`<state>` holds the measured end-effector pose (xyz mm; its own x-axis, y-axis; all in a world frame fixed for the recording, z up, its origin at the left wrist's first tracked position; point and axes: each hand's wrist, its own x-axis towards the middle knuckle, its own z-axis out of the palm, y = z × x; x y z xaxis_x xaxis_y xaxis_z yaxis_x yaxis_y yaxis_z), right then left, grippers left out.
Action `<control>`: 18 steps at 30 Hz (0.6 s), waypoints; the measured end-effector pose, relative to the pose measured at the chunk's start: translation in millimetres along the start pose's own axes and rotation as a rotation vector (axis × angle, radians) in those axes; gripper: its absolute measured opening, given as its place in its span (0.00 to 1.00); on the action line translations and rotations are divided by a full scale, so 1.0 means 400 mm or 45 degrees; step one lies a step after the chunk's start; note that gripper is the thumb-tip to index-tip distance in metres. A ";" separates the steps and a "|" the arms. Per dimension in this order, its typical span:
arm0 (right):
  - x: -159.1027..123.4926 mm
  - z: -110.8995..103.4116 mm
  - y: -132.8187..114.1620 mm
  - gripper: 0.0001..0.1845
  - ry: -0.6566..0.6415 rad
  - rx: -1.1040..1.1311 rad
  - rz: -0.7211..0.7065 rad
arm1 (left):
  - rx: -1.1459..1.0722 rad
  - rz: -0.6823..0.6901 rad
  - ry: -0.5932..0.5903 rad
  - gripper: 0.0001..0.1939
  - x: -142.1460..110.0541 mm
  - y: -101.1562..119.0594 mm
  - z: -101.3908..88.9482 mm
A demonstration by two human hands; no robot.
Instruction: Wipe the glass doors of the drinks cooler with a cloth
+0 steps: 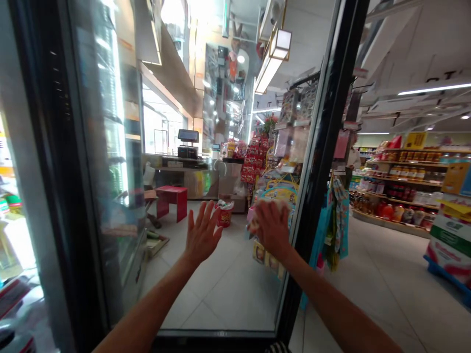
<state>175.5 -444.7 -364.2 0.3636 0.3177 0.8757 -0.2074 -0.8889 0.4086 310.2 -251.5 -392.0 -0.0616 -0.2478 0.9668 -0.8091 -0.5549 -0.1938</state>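
A tall glass door (221,274) in a black frame (312,171) fills the middle of the view. My left hand (201,233) is raised in front of the pane with its fingers spread and nothing in it. Farther right, my right hand (273,224) is up at the glass near the frame, palm toward the pane, fingers stretched and slightly blurred. Whether either palm touches the glass I cannot tell. Something small and pale pink shows beside the right hand; whether it lies under the palm or behind the glass is unclear.
Through the glass appear a red stool (172,196), a red bucket (225,214) and a counter with a monitor (188,136). Hanging bags (336,220) are just right of the frame. Stocked shelves (408,181) and stacked boxes (451,240) stand farther right. Bottles (18,314) are at lower left.
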 end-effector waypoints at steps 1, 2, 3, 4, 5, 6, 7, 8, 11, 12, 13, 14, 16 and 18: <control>0.047 -0.009 0.028 0.28 0.047 -0.039 0.101 | 0.003 0.000 -0.007 0.32 0.001 -0.001 -0.001; 0.085 -0.016 0.051 0.29 0.087 -0.061 0.190 | 0.006 0.003 -0.017 0.32 0.002 -0.003 -0.001; 0.105 -0.021 0.063 0.29 0.118 -0.077 0.245 | 0.012 0.008 -0.027 0.32 0.002 -0.007 -0.003; 0.105 -0.022 0.064 0.29 0.134 -0.083 0.272 | 0.021 0.016 -0.035 0.31 0.003 -0.010 -0.004; 0.083 -0.020 0.054 0.29 0.132 -0.081 0.265 | 0.033 0.028 -0.044 0.31 0.003 -0.014 -0.006; 0.045 -0.015 0.035 0.29 0.110 -0.071 0.220 | 0.045 0.041 -0.051 0.30 0.003 -0.018 -0.008; -0.002 -0.009 0.012 0.28 0.071 -0.055 0.148 | 0.056 0.056 -0.055 0.30 0.003 -0.021 -0.010; -0.047 -0.002 -0.010 0.27 0.017 -0.028 0.040 | 0.066 0.070 -0.058 0.30 0.003 -0.025 -0.012; -0.097 0.007 -0.033 0.25 -0.094 0.061 -0.230 | 0.080 0.100 -0.072 0.28 0.010 -0.034 -0.016; -0.072 0.003 -0.023 0.25 -0.084 0.063 -0.214 | 0.077 0.097 -0.074 0.28 0.015 -0.039 -0.017; -0.031 -0.002 -0.006 0.26 -0.049 0.046 -0.140 | 0.072 0.081 -0.075 0.27 0.023 -0.044 -0.017; 0.019 -0.009 0.013 0.27 -0.008 0.011 -0.027 | 0.066 0.046 -0.070 0.27 0.032 -0.051 -0.017; 0.110 -0.018 0.035 0.30 0.083 -0.034 0.162 | 0.056 -0.050 -0.042 0.28 0.056 -0.069 -0.019; 0.148 -0.014 0.017 0.31 0.087 -0.029 0.194 | 0.054 -0.135 0.001 0.29 0.082 -0.090 -0.024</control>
<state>190.7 -430.2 -308.2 0.2642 0.2023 0.9430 -0.2763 -0.9209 0.2750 331.8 -232.1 -351.7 0.0227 -0.1854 0.9824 -0.7856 -0.6111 -0.0972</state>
